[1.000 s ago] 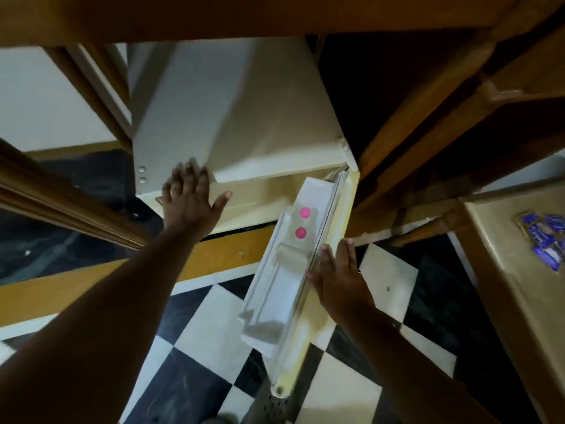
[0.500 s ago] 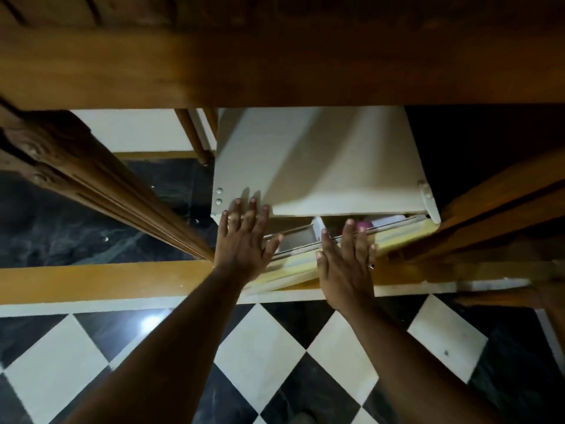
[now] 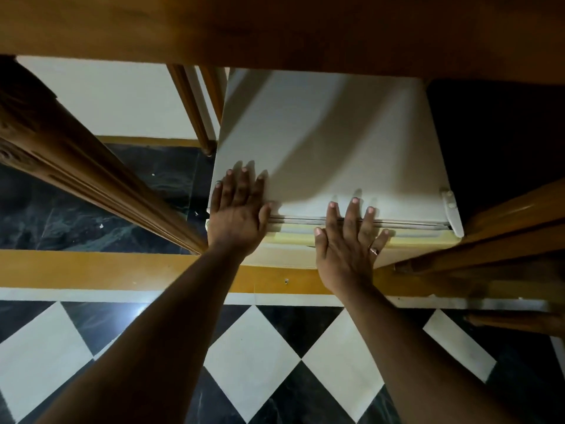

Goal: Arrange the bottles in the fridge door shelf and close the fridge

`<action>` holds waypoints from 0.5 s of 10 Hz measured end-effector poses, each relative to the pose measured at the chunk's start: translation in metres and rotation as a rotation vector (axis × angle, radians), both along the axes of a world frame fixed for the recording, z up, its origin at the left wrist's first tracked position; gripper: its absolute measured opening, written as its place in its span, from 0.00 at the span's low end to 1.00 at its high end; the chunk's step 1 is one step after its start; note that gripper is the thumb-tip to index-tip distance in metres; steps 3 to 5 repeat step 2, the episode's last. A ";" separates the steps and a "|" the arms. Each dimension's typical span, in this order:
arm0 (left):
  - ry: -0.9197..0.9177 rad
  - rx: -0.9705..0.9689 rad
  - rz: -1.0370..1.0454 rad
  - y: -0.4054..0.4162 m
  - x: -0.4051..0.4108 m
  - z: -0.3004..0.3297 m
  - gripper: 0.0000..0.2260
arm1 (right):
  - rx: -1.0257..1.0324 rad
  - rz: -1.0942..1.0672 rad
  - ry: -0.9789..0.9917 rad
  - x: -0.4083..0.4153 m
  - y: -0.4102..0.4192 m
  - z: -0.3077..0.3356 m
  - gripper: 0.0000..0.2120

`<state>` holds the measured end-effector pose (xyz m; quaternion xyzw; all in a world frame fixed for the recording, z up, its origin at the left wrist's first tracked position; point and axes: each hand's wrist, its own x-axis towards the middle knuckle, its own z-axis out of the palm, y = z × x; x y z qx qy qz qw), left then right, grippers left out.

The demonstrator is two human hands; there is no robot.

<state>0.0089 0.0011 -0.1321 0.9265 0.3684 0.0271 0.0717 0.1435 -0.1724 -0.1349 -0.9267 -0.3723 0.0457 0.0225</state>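
Observation:
A small white fridge (image 3: 330,139) stands under a wooden tabletop, seen from above. Its cream door (image 3: 293,238) lies flush against the body, with only the seal line showing along the front edge. My left hand (image 3: 238,214) rests flat on the fridge's front left corner, fingers spread. My right hand (image 3: 348,240) presses flat over the door's top edge, fingers spread, a ring on one finger. A white hinge bracket (image 3: 451,209) sits at the front right corner. No bottles or door shelf are visible.
A wooden tabletop edge (image 3: 275,29) spans the top of the view. A carved wooden leg (image 3: 91,172) slants at the left and wooden rails (image 3: 489,237) at the right. Black-and-white diamond floor tiles (image 3: 253,356) lie below, past a yellow border strip (image 3: 107,269).
The door, wide open with pink-capped bottles in its shelf a second ago, has swung shut against the fridge. My right hand followed it in; the view shifted to face the fridge squarely.

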 end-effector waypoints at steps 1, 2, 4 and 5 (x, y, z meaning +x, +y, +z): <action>0.038 -0.097 -0.025 0.000 0.002 0.010 0.32 | -0.042 0.000 0.076 0.003 0.000 0.008 0.31; 0.103 -0.252 -0.031 -0.006 -0.007 0.031 0.33 | -0.112 0.097 0.221 0.007 -0.002 0.034 0.33; 0.103 -0.252 -0.031 -0.006 -0.007 0.031 0.33 | -0.112 0.097 0.221 0.007 -0.002 0.034 0.33; 0.103 -0.252 -0.031 -0.006 -0.007 0.031 0.33 | -0.112 0.097 0.221 0.007 -0.002 0.034 0.33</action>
